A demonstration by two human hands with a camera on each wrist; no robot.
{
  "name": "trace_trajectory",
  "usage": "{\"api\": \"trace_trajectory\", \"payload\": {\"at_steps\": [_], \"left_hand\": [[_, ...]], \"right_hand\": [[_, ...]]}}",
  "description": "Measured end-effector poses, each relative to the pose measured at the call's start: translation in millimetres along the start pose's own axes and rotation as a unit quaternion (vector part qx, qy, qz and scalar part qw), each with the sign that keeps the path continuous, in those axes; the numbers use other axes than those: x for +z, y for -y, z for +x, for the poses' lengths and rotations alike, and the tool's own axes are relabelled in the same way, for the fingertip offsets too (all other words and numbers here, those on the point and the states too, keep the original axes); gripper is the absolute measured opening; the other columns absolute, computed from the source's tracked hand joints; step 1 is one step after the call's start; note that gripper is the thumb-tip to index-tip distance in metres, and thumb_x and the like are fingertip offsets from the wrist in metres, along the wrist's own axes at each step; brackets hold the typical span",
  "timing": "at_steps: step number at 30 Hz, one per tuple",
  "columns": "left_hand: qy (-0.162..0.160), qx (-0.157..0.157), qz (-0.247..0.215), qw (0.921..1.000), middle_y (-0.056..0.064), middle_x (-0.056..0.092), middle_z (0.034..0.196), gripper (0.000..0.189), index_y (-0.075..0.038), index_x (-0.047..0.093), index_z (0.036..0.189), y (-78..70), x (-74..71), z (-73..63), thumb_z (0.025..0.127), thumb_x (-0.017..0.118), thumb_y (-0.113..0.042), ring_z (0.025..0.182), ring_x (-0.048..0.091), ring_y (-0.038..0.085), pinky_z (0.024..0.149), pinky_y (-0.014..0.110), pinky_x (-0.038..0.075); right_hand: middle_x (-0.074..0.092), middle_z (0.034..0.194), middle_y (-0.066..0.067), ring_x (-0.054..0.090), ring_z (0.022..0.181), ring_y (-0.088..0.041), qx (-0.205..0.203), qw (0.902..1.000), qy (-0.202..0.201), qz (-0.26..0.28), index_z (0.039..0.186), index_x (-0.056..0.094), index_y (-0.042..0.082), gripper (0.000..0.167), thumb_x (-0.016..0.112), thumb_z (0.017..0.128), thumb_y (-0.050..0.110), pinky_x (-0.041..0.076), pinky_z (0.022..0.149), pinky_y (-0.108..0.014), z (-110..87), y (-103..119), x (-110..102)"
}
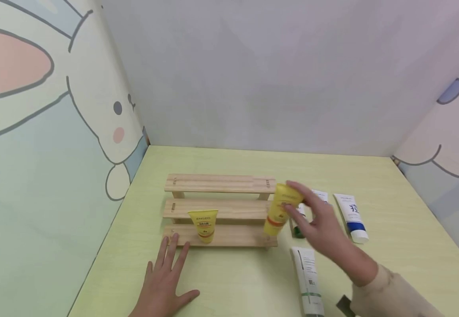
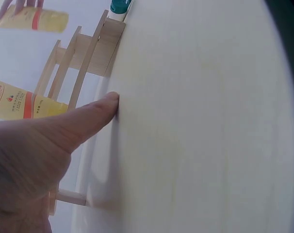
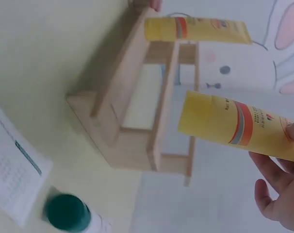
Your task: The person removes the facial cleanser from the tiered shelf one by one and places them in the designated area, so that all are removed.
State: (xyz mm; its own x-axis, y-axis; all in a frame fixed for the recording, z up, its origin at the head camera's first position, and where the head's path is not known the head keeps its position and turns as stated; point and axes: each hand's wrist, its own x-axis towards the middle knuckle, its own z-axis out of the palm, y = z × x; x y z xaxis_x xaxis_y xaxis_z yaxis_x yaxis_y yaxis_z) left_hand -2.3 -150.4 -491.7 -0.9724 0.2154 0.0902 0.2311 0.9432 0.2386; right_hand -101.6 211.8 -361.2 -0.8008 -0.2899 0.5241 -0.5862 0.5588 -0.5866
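My right hand point(image 1: 324, 224) pinches a yellow squeeze tube point(image 1: 281, 209) by its upper part, cap end down, over the right end of a wooden three-step rack point(image 1: 221, 207). In the right wrist view this held tube point(image 3: 239, 121) hangs apart from the rack's steps. A second yellow tube point(image 1: 204, 225) stands cap down on the lowest step, left of its middle. My left hand point(image 1: 162, 281) lies spread with straight fingers at the rack's front left, fingertips at the lowest step's edge. Its thumb point(image 2: 96, 114) points right, along the table.
Right of the rack lie a white tube with a blue band point(image 1: 352, 215), a green-capped tube point(image 1: 299, 229) partly behind my right hand, and a long white tube with a green stripe point(image 1: 309, 281). Walls with cartoon drawings point(image 1: 106, 110) enclose the pale table.
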Motion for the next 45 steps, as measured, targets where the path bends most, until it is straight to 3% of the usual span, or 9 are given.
{"api": "trace_trajectory", "payload": {"at_steps": [5, 9, 16, 20, 22, 31, 39, 42, 45], "left_hand": [[0.009, -0.003, 0.003, 1.0, 0.013, 0.011, 0.176, 0.12, -0.019, 0.029, 0.166, -0.2, -0.8, 0.3, 0.072, 0.085, -0.067, 0.159, 0.017, 0.041, 0.095, 0.081, 0.046], [0.011, -0.003, 0.006, 0.9999, 0.013, 0.011, 0.176, 0.12, -0.019, 0.029, 0.166, -0.3, -0.9, 0.3, 0.072, 0.085, -0.068, 0.16, 0.017, 0.042, 0.095, 0.081, 0.046], [0.008, -0.001, 0.006, 1.0, 0.013, 0.012, 0.176, 0.119, -0.019, 0.03, 0.165, 0.0, -0.4, 0.3, 0.072, 0.085, -0.068, 0.16, 0.017, 0.041, 0.094, 0.081, 0.047], [0.006, 0.0, 0.007, 1.0, 0.013, 0.012, 0.176, 0.118, -0.019, 0.029, 0.166, 0.3, -0.1, 0.9, 0.073, 0.084, -0.068, 0.16, 0.016, 0.041, 0.094, 0.081, 0.047], [0.006, 0.0, 0.007, 1.0, 0.013, 0.012, 0.176, 0.118, -0.019, 0.029, 0.166, 0.2, -0.2, 1.0, 0.073, 0.084, -0.068, 0.16, 0.016, 0.04, 0.094, 0.08, 0.047], [0.003, 0.004, 0.011, 0.9999, 0.014, 0.013, 0.175, 0.118, -0.018, 0.03, 0.165, 0.1, 0.5, 0.9, 0.073, 0.084, -0.069, 0.16, 0.016, 0.04, 0.094, 0.08, 0.048], [0.007, 0.001, 0.007, 1.0, 0.014, 0.013, 0.176, 0.119, -0.019, 0.028, 0.166, 0.0, -0.1, 1.1, 0.073, 0.083, -0.069, 0.16, 0.015, 0.04, 0.094, 0.081, 0.047], [0.008, 0.001, 0.008, 0.9999, 0.013, 0.012, 0.176, 0.119, -0.019, 0.028, 0.166, 0.2, 0.5, 0.9, 0.073, 0.083, -0.069, 0.16, 0.015, 0.04, 0.094, 0.08, 0.047], [0.007, 0.002, 0.011, 0.9999, 0.014, 0.012, 0.176, 0.119, -0.019, 0.028, 0.166, 0.6, 1.2, 0.8, 0.073, 0.083, -0.069, 0.16, 0.016, 0.04, 0.094, 0.08, 0.047]], "right_hand": [[0.072, 0.117, -0.015, 0.057, 0.101, 0.016, 0.119, 0.991, 0.035, -0.05, 0.157, 0.045, 0.018, 0.062, 0.068, 0.101, 0.007, 0.051, 0.077, -0.009, -3.7, -9, -59], [0.069, 0.115, -0.013, 0.061, 0.092, 0.005, 0.189, 0.9706, 0.131, -0.072, 0.158, 0.043, 0.016, 0.06, 0.067, 0.103, 0.016, 0.051, 0.068, -0.021, -14.8, -29, -87], [0.06, 0.135, -0.025, 0.065, 0.105, -0.027, 0.31, 0.8992, 0.308, -0.023, 0.155, 0.044, 0.006, 0.061, 0.069, 0.102, 0.025, 0.059, 0.077, -0.034, -53.8, -65, -88], [0.063, 0.124, -0.016, 0.059, 0.103, -0.025, 0.374, 0.8605, 0.346, -0.019, 0.152, 0.049, 0.009, 0.062, 0.073, 0.098, 0.027, 0.054, 0.078, -0.038, -72.2, -79, -75], [0.062, 0.117, -0.009, 0.057, 0.1, -0.024, 0.389, 0.8511, 0.353, -0.015, 0.151, 0.049, 0.008, 0.062, 0.074, 0.097, 0.026, 0.052, 0.077, -0.036, -79.1, -84, -70], [0.061, 0.104, -0.005, 0.058, 0.091, -0.018, 0.419, 0.8289, 0.367, -0.052, 0.148, 0.05, 0.007, 0.065, 0.075, 0.096, 0.038, 0.048, 0.076, -0.036, -95.8, -99, -59], [0.071, 0.096, -0.003, 0.068, 0.077, -0.019, 0.427, 0.8154, 0.377, -0.1, 0.146, 0.049, 0.002, 0.065, 0.075, 0.096, 0.035, 0.056, 0.075, -0.041, -97.3, -93, -64], [0.07, 0.094, -0.003, 0.065, 0.075, -0.018, 0.407, 0.8245, 0.367, -0.138, 0.145, 0.049, 0.0, 0.063, 0.074, 0.097, 0.032, 0.055, 0.069, -0.038, -91.7, -86, -68], [0.071, 0.1, -0.007, 0.065, 0.08, -0.02, 0.366, 0.8554, 0.323, -0.173, 0.147, 0.048, 0.0, 0.062, 0.073, 0.098, 0.029, 0.055, 0.066, -0.037, -82.4, -76, -73]]}}
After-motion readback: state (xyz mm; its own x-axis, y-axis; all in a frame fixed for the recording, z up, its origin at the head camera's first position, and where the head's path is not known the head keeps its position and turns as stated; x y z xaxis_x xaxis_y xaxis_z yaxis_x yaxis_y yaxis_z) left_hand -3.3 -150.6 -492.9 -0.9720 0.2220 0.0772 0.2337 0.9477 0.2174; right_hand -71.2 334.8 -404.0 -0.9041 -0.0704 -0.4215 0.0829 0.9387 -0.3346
